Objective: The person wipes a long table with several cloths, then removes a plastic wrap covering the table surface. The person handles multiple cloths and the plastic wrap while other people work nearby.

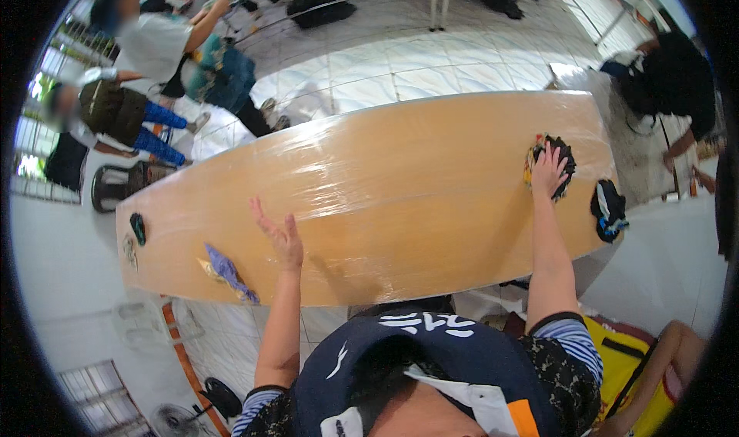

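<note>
My right hand [548, 174] lies with its fingers spread over a bunched black cloth [566, 158] with red and yellow patterned parts, near the right end of a long wood-look table [415, 148]. Whether the fingers grip the cloth is hidden. Over the table's left half, my left hand [280, 238] is raised, fingers apart and holding nothing. Nearest to it lie a twisted purple cloth [226, 266] and a pale yellow cloth piece [211, 269]. Beyond my right hand, a black and blue cloth bundle [608, 210] rests at the table's right edge.
A small dark green cloth [137, 229] and a pale cloth piece [130, 252] lie at the table's left end. Dark stools [109, 188] stand past that end. Several people are around, one in yellow [629, 356] close at my right. A fan [173, 419] stands lower left.
</note>
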A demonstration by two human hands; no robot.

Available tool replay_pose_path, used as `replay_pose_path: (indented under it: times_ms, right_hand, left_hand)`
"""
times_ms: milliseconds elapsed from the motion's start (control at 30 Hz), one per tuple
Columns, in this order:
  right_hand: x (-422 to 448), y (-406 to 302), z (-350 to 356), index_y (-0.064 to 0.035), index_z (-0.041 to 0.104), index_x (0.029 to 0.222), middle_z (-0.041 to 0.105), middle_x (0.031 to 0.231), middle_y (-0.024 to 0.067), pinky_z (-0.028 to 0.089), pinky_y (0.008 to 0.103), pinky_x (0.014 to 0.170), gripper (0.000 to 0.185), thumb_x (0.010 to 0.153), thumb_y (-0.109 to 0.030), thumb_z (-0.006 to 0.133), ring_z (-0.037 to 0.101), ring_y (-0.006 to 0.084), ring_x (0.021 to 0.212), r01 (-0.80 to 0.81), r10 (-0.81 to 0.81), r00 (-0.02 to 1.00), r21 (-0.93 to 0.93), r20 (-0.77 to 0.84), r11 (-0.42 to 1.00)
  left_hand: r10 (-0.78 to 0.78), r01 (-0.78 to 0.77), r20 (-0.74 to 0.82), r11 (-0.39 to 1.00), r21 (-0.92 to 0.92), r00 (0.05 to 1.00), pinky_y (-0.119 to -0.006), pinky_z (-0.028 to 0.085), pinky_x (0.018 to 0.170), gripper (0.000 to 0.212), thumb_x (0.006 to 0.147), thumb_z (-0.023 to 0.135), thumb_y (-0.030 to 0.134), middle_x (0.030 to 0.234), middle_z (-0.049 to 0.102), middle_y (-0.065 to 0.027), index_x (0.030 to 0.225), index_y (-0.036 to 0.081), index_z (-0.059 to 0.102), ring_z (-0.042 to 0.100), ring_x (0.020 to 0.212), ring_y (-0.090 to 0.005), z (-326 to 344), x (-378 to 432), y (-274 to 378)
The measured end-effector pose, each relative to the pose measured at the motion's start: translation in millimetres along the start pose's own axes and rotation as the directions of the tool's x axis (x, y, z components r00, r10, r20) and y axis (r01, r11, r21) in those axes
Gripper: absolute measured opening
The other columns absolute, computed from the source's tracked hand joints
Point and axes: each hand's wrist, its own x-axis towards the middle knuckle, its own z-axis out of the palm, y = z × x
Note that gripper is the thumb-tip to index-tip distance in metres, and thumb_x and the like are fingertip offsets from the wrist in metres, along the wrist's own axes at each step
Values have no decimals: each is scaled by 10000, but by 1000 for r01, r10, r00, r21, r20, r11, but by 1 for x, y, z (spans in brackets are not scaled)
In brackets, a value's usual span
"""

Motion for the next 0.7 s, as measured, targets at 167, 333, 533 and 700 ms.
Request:
replay_pose_path:
  times_ms: [167, 333, 533, 700]
  right_hand:
    - [-30, -238, -25, -251, 532, 1049, 506, 970, 36, 417, 407, 686, 304, 746, -239, 516, 467, 224, 943, 593, -573, 803, 119, -165, 796]
    - [-185, -437, -48, -196, 539, 1057, 512, 1027, 57, 344, 439, 820, 296, 779, -213, 438, 436, 246, 1022, 787, -818, 548, 438, -175, 434]
    - [-338, -467, -77, -223, 508, 1144, 409, 1282, 38, 201, 488, 1003, 343, 816, -301, 444, 297, 257, 1240, 789, -953, 197, 615, -230, 14]
    - [-293, -335, -95, -197, 521, 1140, 437, 1261, 76, 259, 520, 972, 392, 750, -227, 495, 359, 279, 1201, 836, -936, 326, 502, -131, 221]
  left_hand:
    - [3, 12, -94, 989, 150, 996, -416, 78, 1044, 714, 855, 466, 402, 1387, 130, -190, 1325, -22, 136, 95, 1300, -309, -94, -47, -20]
    - [-101, 118, -161, 988, 104, 982, -411, 73, 1045, 701, 860, 459, 387, 1389, 121, -196, 1323, -29, 136, 95, 1300, -308, -149, -78, -40]
    - [-184, 194, -84, 970, 147, 979, -391, 72, 1053, 647, 883, 439, 310, 1401, 128, -159, 1342, -5, 109, 103, 1307, -274, -183, -84, -55]
    - [-150, 155, -78, 986, 59, 986, -399, 122, 1044, 637, 858, 496, 275, 1383, 151, -201, 1320, -26, 177, 144, 1293, -308, -191, -74, -84]
